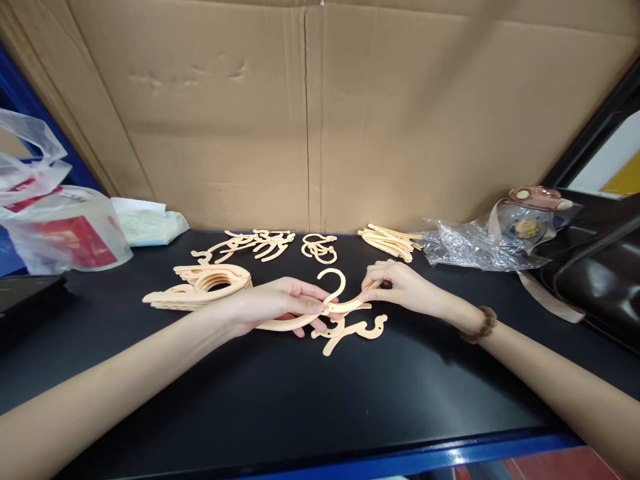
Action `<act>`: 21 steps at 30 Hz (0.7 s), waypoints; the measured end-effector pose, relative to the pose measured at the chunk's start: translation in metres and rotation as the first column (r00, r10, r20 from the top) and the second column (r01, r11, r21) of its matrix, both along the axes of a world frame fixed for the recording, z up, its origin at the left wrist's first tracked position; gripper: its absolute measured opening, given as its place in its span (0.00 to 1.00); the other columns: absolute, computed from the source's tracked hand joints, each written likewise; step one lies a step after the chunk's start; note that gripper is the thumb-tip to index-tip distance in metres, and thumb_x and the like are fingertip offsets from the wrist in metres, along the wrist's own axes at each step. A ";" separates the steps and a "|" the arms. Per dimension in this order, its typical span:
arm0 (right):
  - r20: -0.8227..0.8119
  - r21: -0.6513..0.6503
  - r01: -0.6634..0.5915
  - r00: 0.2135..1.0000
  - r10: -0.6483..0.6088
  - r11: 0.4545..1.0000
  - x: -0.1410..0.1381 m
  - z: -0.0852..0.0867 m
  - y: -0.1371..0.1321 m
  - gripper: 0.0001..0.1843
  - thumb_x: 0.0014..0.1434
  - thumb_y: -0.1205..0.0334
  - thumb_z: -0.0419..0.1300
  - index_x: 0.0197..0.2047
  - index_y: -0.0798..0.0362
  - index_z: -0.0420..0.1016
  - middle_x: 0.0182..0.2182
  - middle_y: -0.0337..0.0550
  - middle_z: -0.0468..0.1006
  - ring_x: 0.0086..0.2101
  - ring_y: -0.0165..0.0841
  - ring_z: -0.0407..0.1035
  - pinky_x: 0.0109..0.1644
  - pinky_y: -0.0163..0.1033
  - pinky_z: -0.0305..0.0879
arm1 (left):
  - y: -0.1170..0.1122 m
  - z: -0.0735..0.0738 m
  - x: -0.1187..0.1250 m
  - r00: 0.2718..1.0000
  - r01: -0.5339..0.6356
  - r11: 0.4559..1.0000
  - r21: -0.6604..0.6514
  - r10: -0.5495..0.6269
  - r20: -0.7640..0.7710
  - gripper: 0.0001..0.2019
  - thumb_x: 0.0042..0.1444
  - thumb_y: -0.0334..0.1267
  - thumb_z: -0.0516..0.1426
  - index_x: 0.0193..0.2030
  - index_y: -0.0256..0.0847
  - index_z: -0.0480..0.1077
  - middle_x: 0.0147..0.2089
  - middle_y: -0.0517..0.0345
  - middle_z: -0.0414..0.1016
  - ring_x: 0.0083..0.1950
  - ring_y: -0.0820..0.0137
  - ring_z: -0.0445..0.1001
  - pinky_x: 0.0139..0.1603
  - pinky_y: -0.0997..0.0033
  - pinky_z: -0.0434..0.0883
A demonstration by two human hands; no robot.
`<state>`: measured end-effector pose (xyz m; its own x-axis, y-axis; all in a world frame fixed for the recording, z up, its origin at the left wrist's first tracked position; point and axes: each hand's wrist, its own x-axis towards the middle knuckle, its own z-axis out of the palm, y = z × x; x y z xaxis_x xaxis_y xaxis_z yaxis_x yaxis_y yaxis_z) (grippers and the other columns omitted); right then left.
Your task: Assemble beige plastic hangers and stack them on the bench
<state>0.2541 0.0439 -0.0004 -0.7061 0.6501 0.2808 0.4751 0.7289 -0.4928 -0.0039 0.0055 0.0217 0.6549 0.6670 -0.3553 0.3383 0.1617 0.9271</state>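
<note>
A peach-coloured plastic folding hanger (345, 306) with a curved hook is held between my two hands over the black tabletop. My left hand (285, 303) grips it at the joint below the hook, one arm of the hanger running under the palm. The fingers of my right hand (393, 287) pinch the other arm near its end. Just below the joint lie loose hanger arms (349, 333) with notched, curled ends, partly covered by my left fingers. Beside my left wrist sits a stack of folded hangers (200, 287), nested together.
Behind lie a pile of hanger arms (245, 245), several loose hooks (319, 248) and a bundle of straight bars (390, 241). Clear plastic wrap (465, 243) and a clear bottle (525, 223) stand right, near a dark bag (600, 267). A plastic bag (70, 227) and tissue pack (150, 227) sit left.
</note>
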 end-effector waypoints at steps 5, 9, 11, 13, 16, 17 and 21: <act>0.012 -0.007 -0.008 1.000 0.008 1.000 0.001 0.001 0.001 0.17 0.61 0.49 0.59 0.31 0.53 0.76 0.28 0.39 0.74 0.31 0.31 0.65 0.38 0.37 0.55 | 0.001 0.000 -0.002 0.998 -0.059 0.998 -0.030 0.059 0.017 0.17 0.56 0.45 0.60 0.51 0.44 0.73 0.48 0.54 0.77 0.45 0.68 0.76 0.35 0.78 0.70; -0.001 -0.002 -0.030 1.000 0.030 1.000 0.001 0.000 0.001 0.15 0.61 0.50 0.59 0.31 0.53 0.76 0.28 0.38 0.74 0.31 0.30 0.65 0.39 0.36 0.55 | 0.000 0.000 -0.001 0.995 -0.090 0.995 -0.048 0.092 0.029 0.17 0.55 0.44 0.61 0.51 0.44 0.72 0.44 0.56 0.79 0.42 0.70 0.76 0.34 0.78 0.70; 0.001 0.003 -0.042 0.999 0.042 0.999 0.001 0.000 0.001 0.15 0.61 0.52 0.60 0.30 0.53 0.76 0.28 0.38 0.74 0.31 0.30 0.65 0.39 0.37 0.55 | 0.000 0.000 0.000 0.997 -0.079 0.996 -0.040 0.080 0.021 0.18 0.55 0.44 0.60 0.52 0.43 0.71 0.44 0.56 0.79 0.42 0.70 0.76 0.34 0.78 0.70; 0.001 0.003 -0.036 0.999 0.036 0.999 0.000 0.001 0.000 0.15 0.61 0.52 0.60 0.30 0.53 0.76 0.28 0.37 0.74 0.31 0.30 0.64 0.40 0.37 0.55 | -0.001 0.000 0.001 0.997 -0.071 0.997 -0.026 0.071 0.009 0.19 0.55 0.44 0.60 0.52 0.43 0.71 0.44 0.55 0.79 0.42 0.69 0.77 0.34 0.77 0.70; -0.008 -0.008 -0.025 1.000 0.025 1.000 0.000 0.001 0.000 0.15 0.60 0.51 0.60 0.29 0.53 0.76 0.27 0.38 0.74 0.30 0.30 0.63 0.39 0.37 0.55 | -0.002 -0.001 0.002 0.998 -0.060 0.998 0.020 0.060 0.010 0.18 0.56 0.45 0.60 0.52 0.43 0.71 0.45 0.54 0.79 0.42 0.69 0.76 0.34 0.77 0.69; -0.011 -0.012 -0.023 1.000 0.023 1.000 0.000 0.001 0.000 0.16 0.60 0.51 0.60 0.28 0.53 0.76 0.27 0.38 0.74 0.30 0.30 0.63 0.39 0.37 0.55 | -0.002 -0.001 0.002 0.998 -0.058 0.998 0.037 0.057 0.016 0.18 0.56 0.45 0.60 0.52 0.44 0.72 0.45 0.54 0.79 0.41 0.69 0.76 0.33 0.77 0.69; -0.035 -0.031 -0.014 0.999 0.013 0.999 0.000 0.001 0.000 0.17 0.60 0.48 0.60 0.29 0.53 0.76 0.27 0.38 0.73 0.30 0.30 0.63 0.39 0.37 0.55 | -0.004 -0.002 0.003 0.997 -0.072 0.994 0.078 0.069 0.038 0.16 0.57 0.44 0.59 0.51 0.44 0.73 0.43 0.56 0.79 0.39 0.72 0.76 0.33 0.79 0.68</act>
<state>0.2543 0.0440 0.0004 -0.7050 0.6494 0.2849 0.4477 0.7191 -0.5314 -0.0013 0.0017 0.0197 0.6165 0.7370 -0.2770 0.2958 0.1092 0.9490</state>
